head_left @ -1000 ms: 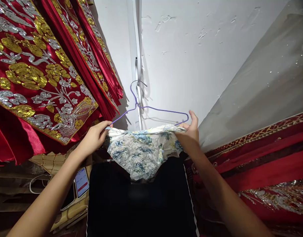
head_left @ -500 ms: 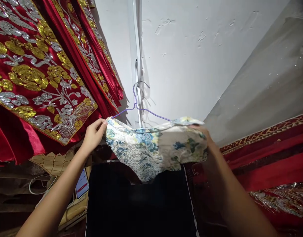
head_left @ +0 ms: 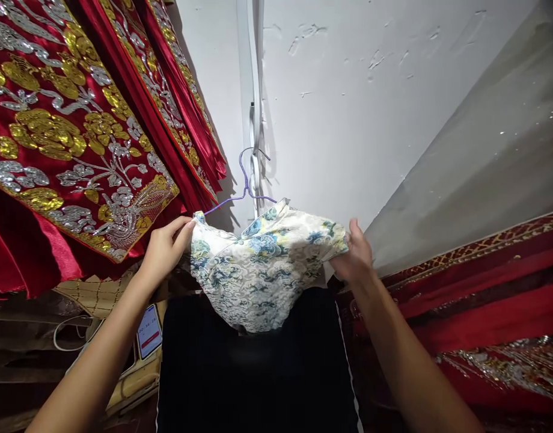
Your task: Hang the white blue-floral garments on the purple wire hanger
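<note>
A cream short-sleeved top with blue, green and yellow flowers hangs on a purple wire hanger. The hanger's hook is at a pale metal upright against the wall. My left hand pinches the top's left shoulder edge between thumb and fingers, beside the hanger's left arm. At the right sleeve is my right hand, its thumb raised and apart from the fingers, which are slightly blurred and partly behind the sleeve's end. The top's lower part drops out of sight against black cloth.
Red garments with gold and silver sequin embroidery hang on the left. More red beaded fabric lies along the right, below a grey sheet. A phone with a lit screen rests at lower left near a white cable.
The right shoulder has moved left over the hanger's right arm and the sleeve now spreads downward. My right hand has come left and its thumb has lifted off the cloth. My left hand holds its place.
</note>
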Available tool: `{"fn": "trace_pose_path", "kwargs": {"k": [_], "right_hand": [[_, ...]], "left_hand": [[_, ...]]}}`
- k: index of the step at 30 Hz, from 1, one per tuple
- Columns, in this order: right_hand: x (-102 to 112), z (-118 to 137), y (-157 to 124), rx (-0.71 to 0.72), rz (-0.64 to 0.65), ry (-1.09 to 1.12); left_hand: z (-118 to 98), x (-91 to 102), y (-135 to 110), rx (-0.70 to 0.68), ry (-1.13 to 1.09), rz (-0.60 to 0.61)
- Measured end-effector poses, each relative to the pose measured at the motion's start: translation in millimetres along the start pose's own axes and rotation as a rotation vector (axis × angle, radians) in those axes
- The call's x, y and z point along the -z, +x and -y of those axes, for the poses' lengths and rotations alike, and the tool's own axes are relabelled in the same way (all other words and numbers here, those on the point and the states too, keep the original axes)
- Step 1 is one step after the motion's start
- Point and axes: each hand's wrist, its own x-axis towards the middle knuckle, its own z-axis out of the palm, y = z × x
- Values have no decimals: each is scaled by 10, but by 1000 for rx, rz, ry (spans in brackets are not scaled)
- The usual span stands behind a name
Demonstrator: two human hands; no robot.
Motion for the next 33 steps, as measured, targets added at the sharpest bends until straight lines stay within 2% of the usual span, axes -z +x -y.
{"fn": "trace_pose_path", "kwargs": {"k": [3, 6, 8, 9, 10, 13, 14, 15, 16, 17, 20, 21, 23, 25, 28, 31, 33], "right_hand": [[26, 211, 94, -24, -43, 28], [-167, 427, 157, 83, -72, 50], [-350, 536, 96, 100, 0, 55], [-436, 577, 26, 83, 95, 39], [-512, 610, -65, 69, 248, 15], [-663, 657, -366, 53, 916, -84], [-689, 648, -440, 40, 1100, -131], [-707, 621, -487, 32, 1204, -193], [-720, 573, -505, 37, 1206, -271], [-730, 505, -495, 61, 1119, -364], [-773, 226, -356, 252, 686, -583], [-791, 134, -298, 305, 588, -616], [-818, -6, -202, 363, 524, -633], [-804, -65, -154, 339, 559, -591], [-660, -39, -165, 148, 668, -507], [-382, 49, -225, -49, 657, -364], [-160, 128, -256, -125, 503, -220]], "left_hand": [[-71, -18, 60, 10, -49, -39], [-201, -40, 188, -42, -97, -134], [-258, -51, 261, -58, -74, -178], [-271, -57, 283, -51, -56, -190], [-274, -64, 292, -42, -46, -195], [-266, -102, 235, -68, -101, -156], [-275, -119, 192, -97, -147, -111], [-297, -137, 141, -132, -200, -54], [-335, -155, 84, -175, -250, 9], [-389, -171, 25, -229, -293, 74], [-642, -202, -145, -429, -389, 237], [-746, -205, -194, -485, -425, 273], [-952, -199, -272, -522, -512, 338], [-1115, -173, -313, -457, -569, 392], [-1175, -110, -280, -293, -557, 435], [-936, -61, -162, -146, -569, 418], [-641, -64, -99, -4, -624, 415]]}}
